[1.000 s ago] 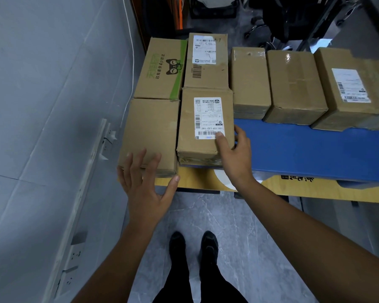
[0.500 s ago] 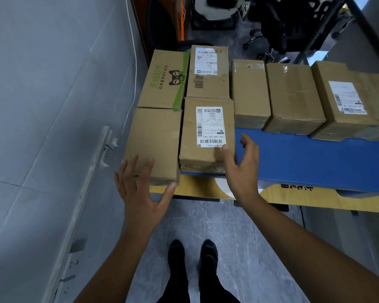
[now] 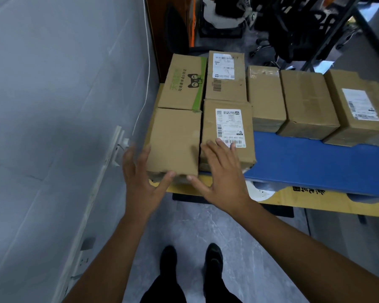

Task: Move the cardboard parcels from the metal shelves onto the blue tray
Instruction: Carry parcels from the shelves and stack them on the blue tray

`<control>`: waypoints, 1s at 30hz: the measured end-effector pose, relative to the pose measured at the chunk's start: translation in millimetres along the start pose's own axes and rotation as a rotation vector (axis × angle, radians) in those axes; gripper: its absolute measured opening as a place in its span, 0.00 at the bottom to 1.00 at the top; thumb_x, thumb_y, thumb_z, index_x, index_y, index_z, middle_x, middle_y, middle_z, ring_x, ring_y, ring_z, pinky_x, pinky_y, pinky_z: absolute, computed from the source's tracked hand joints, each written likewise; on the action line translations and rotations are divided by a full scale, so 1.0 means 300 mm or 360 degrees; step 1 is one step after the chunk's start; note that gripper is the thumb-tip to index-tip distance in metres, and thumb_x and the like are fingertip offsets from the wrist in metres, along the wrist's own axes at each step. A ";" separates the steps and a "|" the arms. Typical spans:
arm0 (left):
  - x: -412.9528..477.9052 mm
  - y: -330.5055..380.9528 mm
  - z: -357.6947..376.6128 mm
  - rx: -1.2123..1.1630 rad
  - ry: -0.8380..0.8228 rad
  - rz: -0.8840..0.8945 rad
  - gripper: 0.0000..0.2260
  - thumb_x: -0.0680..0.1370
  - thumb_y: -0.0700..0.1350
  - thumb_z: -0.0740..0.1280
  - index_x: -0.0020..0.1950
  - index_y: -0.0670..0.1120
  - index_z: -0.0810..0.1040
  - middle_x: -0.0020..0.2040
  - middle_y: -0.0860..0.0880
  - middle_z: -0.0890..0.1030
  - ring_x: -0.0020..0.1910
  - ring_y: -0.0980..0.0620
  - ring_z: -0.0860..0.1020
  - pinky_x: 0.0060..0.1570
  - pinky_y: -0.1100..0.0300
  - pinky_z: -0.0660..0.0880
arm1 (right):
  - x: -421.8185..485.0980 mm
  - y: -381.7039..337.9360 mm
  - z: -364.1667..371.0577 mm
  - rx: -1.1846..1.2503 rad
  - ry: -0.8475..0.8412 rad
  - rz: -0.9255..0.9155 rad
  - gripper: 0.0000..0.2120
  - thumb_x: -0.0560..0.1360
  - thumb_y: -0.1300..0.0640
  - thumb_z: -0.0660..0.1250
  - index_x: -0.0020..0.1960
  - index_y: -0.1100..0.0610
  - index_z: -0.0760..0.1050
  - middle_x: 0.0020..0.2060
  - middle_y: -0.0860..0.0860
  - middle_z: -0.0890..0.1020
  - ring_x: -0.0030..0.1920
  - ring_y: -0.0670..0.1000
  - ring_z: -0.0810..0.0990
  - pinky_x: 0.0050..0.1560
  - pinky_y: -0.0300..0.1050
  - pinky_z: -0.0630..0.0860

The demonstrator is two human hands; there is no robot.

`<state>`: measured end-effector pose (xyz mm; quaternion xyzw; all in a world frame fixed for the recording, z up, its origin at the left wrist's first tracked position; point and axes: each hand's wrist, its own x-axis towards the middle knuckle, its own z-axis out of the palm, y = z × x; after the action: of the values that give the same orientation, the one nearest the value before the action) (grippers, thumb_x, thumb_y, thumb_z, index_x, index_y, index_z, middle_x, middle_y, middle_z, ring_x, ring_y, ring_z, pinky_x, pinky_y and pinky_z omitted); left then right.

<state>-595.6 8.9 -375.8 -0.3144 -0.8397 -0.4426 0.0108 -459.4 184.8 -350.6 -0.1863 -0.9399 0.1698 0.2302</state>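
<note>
Head view: seven cardboard parcels [image 3: 306, 103] are shown on the blue tray [image 3: 315, 162], filling its left and far parts; bare blue is left at centre right. The plain parcel [image 3: 173, 141] overhangs the bench [image 3: 315, 204] edge. The left hand [image 3: 140, 184] and right hand [image 3: 223, 178] are spread, fingers apart, at its near corners. A grey wall [image 3: 53, 106] bounds the frame's left.
</note>
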 end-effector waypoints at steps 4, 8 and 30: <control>0.022 -0.051 -0.016 -0.0085 -0.0137 -0.0013 0.39 0.74 0.69 0.68 0.80 0.55 0.60 0.83 0.55 0.51 0.83 0.52 0.49 0.77 0.46 0.58 | -0.012 -0.025 0.029 -0.0190 -0.0026 0.0090 0.39 0.77 0.32 0.63 0.77 0.58 0.67 0.73 0.55 0.72 0.79 0.57 0.62 0.81 0.61 0.47; 0.064 -0.102 -0.045 -0.0166 -0.0310 0.0007 0.43 0.71 0.70 0.71 0.81 0.58 0.58 0.82 0.60 0.49 0.83 0.50 0.49 0.76 0.46 0.60 | -0.019 -0.040 0.039 -0.0316 -0.0054 0.0196 0.43 0.76 0.29 0.61 0.79 0.58 0.66 0.74 0.55 0.71 0.80 0.58 0.61 0.81 0.63 0.47; 0.219 -0.164 -0.025 -0.0016 -0.0560 0.0123 0.45 0.72 0.68 0.69 0.82 0.47 0.60 0.81 0.49 0.63 0.83 0.47 0.53 0.79 0.49 0.55 | 0.093 -0.014 0.050 -0.0479 -0.0205 0.0230 0.45 0.73 0.32 0.68 0.79 0.59 0.65 0.77 0.56 0.68 0.80 0.60 0.60 0.79 0.69 0.49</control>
<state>-676.8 17.2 -388.1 -0.4192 -0.8137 -0.3842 -0.1208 -491.1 189.6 -351.2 -0.2744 -0.9517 0.0548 0.1262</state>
